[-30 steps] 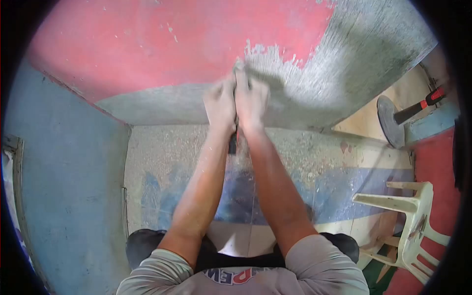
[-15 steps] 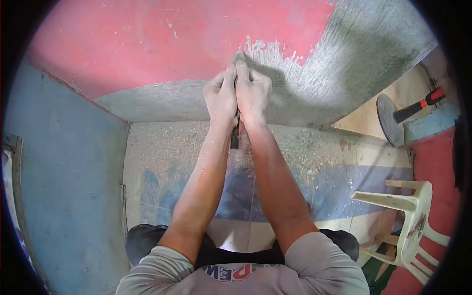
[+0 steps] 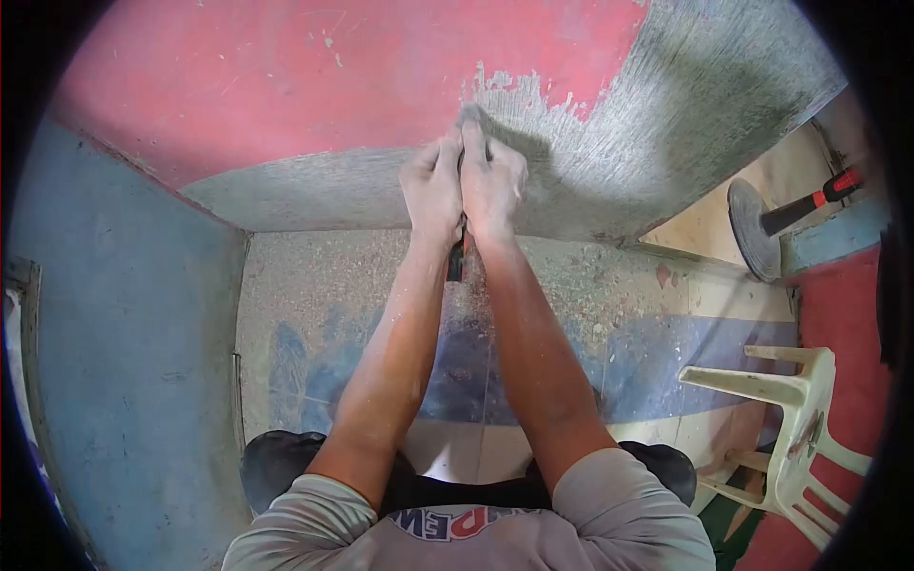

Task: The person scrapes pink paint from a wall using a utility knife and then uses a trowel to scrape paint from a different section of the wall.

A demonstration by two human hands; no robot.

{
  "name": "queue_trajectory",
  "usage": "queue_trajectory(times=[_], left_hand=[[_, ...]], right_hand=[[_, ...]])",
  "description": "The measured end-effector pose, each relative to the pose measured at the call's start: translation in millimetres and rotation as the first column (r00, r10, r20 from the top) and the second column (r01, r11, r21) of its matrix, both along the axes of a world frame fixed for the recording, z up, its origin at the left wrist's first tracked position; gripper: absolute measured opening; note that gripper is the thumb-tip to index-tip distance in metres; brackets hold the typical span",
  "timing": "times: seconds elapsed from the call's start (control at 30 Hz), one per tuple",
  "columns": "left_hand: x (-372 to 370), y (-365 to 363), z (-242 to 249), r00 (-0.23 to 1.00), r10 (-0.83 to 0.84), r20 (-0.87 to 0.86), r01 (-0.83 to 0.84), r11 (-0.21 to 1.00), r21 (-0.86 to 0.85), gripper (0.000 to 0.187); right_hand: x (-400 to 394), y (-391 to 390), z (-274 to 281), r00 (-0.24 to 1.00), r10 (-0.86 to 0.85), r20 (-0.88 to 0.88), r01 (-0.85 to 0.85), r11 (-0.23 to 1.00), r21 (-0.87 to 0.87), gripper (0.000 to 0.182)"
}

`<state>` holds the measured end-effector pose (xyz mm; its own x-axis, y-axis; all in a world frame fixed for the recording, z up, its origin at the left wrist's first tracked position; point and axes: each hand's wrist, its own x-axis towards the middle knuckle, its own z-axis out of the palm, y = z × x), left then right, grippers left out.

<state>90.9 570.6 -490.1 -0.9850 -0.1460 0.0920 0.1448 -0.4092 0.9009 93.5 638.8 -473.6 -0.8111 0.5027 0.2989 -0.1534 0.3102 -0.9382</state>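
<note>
Both my hands are closed around a scraper (image 3: 456, 266), side by side and coated in pale dust. My left hand (image 3: 433, 190) grips it from the left, and my right hand (image 3: 492, 188) presses against it from the right. Below the wrists the handle's black and red end pokes out between my forearms; most of the tool is hidden by my fingers. Its greyish tip (image 3: 470, 112) is at the painted wall (image 3: 286, 76), on the lower edge of the pink paint. Beside it, a ragged bare grey patch (image 3: 505, 95) shows streaks.
Paint flakes and dust cover the floor (image 3: 552, 281) below the wall. A blue wall (image 3: 133, 314) stands on the left. At right are a pale plastic chair (image 3: 795, 447), tipped over, and a round grey disc with a red-black handle (image 3: 754, 231).
My hands and the scraper have slid slightly down the wall, toward me. The view has shifted a little. Both hands keep their grip.
</note>
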Motion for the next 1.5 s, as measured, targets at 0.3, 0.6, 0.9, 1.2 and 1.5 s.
queue_trajectory(times=[0.3,0.6,0.9,1.2,1.5], left_hand=[[-1,-5,-56,0.998,0.055,0.037,-0.05,0.991,-0.125,0.026],[17,-2,-82,0.98,0.086,0.178,-0.061,0.988,-0.14,0.025],[0,-6,-31,0.999,0.04,0.029,-0.033,0.977,-0.209,0.027],[-13,-5,31,0.996,-0.034,-0.084,0.031,0.999,-0.035,0.025],[7,-9,-75,0.979,0.052,0.197,-0.018,0.985,-0.173,0.024]], right_hand=[[4,-1,-42,0.989,-0.056,0.14,0.031,0.985,0.172,0.059],[23,-7,-90,0.955,-0.02,0.295,0.023,1.0,-0.004,0.059],[8,-3,-30,0.998,-0.043,0.036,0.04,0.996,0.079,0.056],[-4,1,42,0.995,-0.003,-0.099,0.009,0.998,0.061,0.061],[22,-4,-59,0.987,0.012,0.16,-0.002,0.998,-0.064,0.062]])
